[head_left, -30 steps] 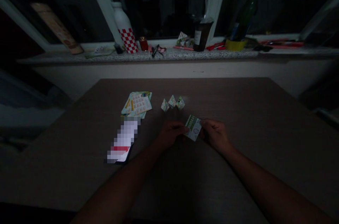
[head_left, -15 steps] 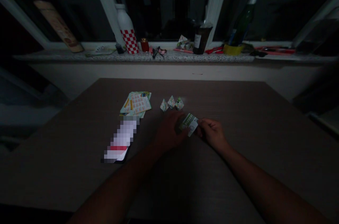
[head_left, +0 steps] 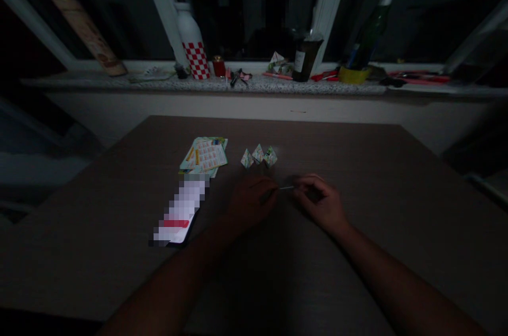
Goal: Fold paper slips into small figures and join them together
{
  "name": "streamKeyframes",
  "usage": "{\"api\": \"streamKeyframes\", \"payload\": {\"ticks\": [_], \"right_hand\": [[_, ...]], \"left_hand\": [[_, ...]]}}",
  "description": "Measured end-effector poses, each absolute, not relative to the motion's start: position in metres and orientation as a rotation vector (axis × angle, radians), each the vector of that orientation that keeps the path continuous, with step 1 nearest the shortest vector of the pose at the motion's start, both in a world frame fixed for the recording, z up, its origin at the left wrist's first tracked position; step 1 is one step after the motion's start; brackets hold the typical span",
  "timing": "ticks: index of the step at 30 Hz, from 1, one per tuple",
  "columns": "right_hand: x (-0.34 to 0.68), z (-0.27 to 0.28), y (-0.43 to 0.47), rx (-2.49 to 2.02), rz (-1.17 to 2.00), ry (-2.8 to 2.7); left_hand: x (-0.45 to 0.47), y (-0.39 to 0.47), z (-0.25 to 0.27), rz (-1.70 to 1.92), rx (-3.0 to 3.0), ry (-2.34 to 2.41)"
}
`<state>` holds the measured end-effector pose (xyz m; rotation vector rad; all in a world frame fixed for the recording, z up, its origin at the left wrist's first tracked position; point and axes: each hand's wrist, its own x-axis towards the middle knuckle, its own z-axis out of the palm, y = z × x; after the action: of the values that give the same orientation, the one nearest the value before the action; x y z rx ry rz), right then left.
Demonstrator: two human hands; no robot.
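Observation:
A small piece of printed paper (head_left: pixel 286 188) is seen edge-on, a thin pale line between my two hands. My left hand (head_left: pixel 254 196) pinches its left end, and my right hand (head_left: pixel 319 201) pinches the right end between thumb and fingers. Its printed face is turned out of sight. Just beyond my left hand, three small folded paper pieces (head_left: pixel 258 154) with pointed tops stand in a group on the table. Farther left lies a loose stack of printed paper sheets (head_left: pixel 208 157).
A lit phone (head_left: pixel 180 211), its screen blurred out, lies left of my left forearm on the brown table (head_left: pixel 397 177). Along the stone windowsill (head_left: pixel 262 85) stand a red-checkered white bottle (head_left: pixel 196 58), a dark drink cup (head_left: pixel 305 61) and a green bottle (head_left: pixel 373 34).
The paper has turned from showing its green and white printed face to edge-on. My left fingers have closed on its left end, and my right hand has shifted slightly right.

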<state>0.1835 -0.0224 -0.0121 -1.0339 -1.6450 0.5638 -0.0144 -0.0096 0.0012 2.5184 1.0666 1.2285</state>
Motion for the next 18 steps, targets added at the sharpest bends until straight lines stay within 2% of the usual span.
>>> {"api": "streamKeyframes", "payload": {"ticks": [7, 18], "right_hand": [[0.1809, -0.0063, -0.0256, -0.8, 0.323, -1.869], [0.1809, -0.0064, -0.0244, -0.793, 0.235, -1.979]], "left_hand": [[-0.0111, -0.0126, 0.0015, 1.193, 2.555, 1.072], [-0.0091, -0.0114, 0.0055, 1.16, 2.754, 1.081]]}}
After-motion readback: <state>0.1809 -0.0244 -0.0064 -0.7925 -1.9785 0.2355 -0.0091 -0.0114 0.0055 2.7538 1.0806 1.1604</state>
